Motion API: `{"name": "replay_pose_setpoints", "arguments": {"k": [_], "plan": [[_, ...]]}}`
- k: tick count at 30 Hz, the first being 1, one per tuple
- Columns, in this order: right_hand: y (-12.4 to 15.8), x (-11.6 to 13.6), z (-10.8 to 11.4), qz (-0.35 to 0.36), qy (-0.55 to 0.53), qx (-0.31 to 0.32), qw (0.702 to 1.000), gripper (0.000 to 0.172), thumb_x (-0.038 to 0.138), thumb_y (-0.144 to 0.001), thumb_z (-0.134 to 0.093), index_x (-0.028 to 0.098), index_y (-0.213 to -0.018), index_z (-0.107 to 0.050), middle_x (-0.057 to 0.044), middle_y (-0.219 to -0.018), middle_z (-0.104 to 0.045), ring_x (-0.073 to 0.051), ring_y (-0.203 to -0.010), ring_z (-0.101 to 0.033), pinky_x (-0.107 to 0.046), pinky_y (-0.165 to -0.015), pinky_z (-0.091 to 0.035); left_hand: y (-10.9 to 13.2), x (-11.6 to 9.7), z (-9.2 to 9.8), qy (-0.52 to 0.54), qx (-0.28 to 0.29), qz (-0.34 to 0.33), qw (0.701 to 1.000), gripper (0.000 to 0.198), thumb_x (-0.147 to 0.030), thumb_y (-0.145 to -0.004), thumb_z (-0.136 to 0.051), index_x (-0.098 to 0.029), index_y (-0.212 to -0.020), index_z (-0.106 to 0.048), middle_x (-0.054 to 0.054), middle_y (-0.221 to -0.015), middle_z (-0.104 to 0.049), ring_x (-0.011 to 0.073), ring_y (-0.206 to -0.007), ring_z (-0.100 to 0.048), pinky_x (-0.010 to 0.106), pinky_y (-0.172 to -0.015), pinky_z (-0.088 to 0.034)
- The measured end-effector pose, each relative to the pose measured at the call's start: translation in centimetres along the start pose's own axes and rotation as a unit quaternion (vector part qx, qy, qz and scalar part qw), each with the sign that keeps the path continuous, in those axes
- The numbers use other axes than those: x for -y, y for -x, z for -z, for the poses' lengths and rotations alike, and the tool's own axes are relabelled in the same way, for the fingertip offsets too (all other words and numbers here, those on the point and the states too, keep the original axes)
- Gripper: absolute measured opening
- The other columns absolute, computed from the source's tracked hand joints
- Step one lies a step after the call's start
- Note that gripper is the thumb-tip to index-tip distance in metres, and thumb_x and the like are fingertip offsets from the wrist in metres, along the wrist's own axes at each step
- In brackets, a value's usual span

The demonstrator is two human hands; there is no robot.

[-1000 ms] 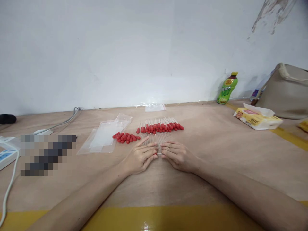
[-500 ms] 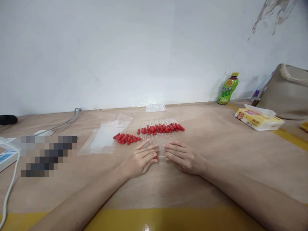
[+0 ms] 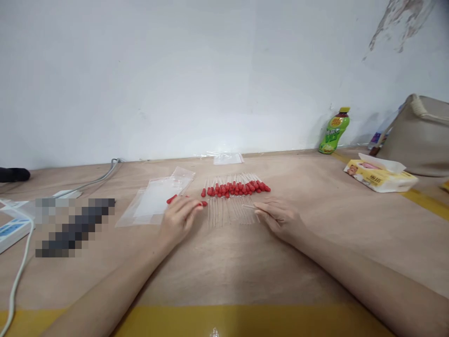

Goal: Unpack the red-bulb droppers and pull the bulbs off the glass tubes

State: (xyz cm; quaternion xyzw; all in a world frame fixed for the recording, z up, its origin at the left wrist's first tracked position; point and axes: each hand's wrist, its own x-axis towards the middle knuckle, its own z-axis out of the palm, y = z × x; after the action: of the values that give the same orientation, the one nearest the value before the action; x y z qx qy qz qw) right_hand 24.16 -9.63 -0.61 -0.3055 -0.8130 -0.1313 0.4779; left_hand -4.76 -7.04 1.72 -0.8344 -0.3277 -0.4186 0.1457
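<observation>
My left hand [image 3: 180, 219] is over the small pile of loose red rubber bulbs [image 3: 171, 199], fingers curled in a pinch. A bit of red shows at its fingertips; most of the pile is hidden beneath the hand. My right hand [image 3: 280, 216] pinches a thin clear tube [image 3: 249, 206], which points left. Between and beyond the hands lies a row of droppers with red bulbs [image 3: 238, 188], their clear stems reaching toward the wall. More thin clear tubes [image 3: 215, 213] lie side by side on this side of the row.
Clear zip bags [image 3: 150, 199] lie left of the bulbs, another bag [image 3: 228, 159] by the wall. A power strip [image 3: 16, 229] with cables is at far left. A green bottle [image 3: 334, 131], a yellow tissue pack [image 3: 380, 175] and a beige bag [image 3: 407, 135] stand at right.
The hands have moved apart from the middle, where they met over a tube and a red bulb. My left hand is now over the bulb pile; my right has shifted right and away from me.
</observation>
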Motion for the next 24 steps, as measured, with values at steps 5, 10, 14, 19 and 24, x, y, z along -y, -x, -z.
{"name": "replay_pose_setpoints", "arguments": {"k": [5,10,14,19,24], "plan": [[0.1,0.3,-1.0,-0.033,0.055,0.060,0.996,0.019,0.023,-0.083,-0.051,0.017,-0.095,-0.064,-0.002,-0.063,-0.060,-0.014,-0.063,-0.049,-0.030,-0.062,-0.036,-0.7,4.1,1.0,-0.094,-0.032,0.230,0.968,0.026,-0.026,-0.083,-0.044,-0.015,-0.095,-0.064,0.007,-0.085,-0.052,0.0169,-0.077,-0.053,0.029,-0.068,-0.047],[0.1,0.6,-1.2,-0.055,0.063,0.103,0.991,0.027,0.020,-0.085,-0.044,0.015,-0.106,-0.060,-0.005,-0.075,-0.062,-0.016,-0.072,-0.050,-0.030,-0.070,-0.034,-0.1,6.6,1.3,-0.098,0.027,0.334,0.937,0.033,-0.028,-0.077,-0.044,-0.014,-0.101,-0.063,0.005,-0.074,-0.052,0.0175,-0.071,-0.054,0.031,-0.070,-0.047],[0.2,0.6,-0.9,-0.061,0.065,0.103,0.991,0.026,0.020,-0.084,-0.044,0.017,-0.104,-0.060,-0.004,-0.075,-0.063,-0.016,-0.072,-0.050,-0.030,-0.071,-0.033,0.4,7.3,1.0,-0.088,0.074,0.350,0.930,0.033,-0.031,-0.072,-0.048,-0.014,-0.097,-0.062,0.005,-0.079,-0.057,0.0155,-0.065,-0.054,0.029,-0.068,-0.046],[0.2,0.8,-0.9,-0.069,0.068,0.105,0.990,0.024,0.019,-0.083,-0.045,0.017,-0.099,-0.062,-0.004,-0.072,-0.061,-0.016,-0.072,-0.051,-0.030,-0.071,-0.033,0.8,7.9,0.9,-0.070,0.081,0.372,0.922,0.032,-0.038,-0.073,-0.048,-0.016,-0.090,-0.064,0.004,-0.079,-0.062,0.0164,-0.065,-0.055,0.029,-0.067,-0.045],[-0.7,1.8,-1.5,-0.111,0.043,0.090,0.989,0.027,0.015,-0.080,-0.046,0.017,-0.102,-0.060,-0.004,-0.078,-0.064,-0.016,-0.079,-0.055,-0.029,-0.072,-0.033,0.9,8.2,1.1,-0.064,-0.013,0.378,0.923,0.035,-0.039,-0.080,-0.039,-0.016,-0.091,-0.063,0.005,-0.085,-0.063,0.0176,-0.073,-0.056,0.030,-0.071,-0.044]]}}
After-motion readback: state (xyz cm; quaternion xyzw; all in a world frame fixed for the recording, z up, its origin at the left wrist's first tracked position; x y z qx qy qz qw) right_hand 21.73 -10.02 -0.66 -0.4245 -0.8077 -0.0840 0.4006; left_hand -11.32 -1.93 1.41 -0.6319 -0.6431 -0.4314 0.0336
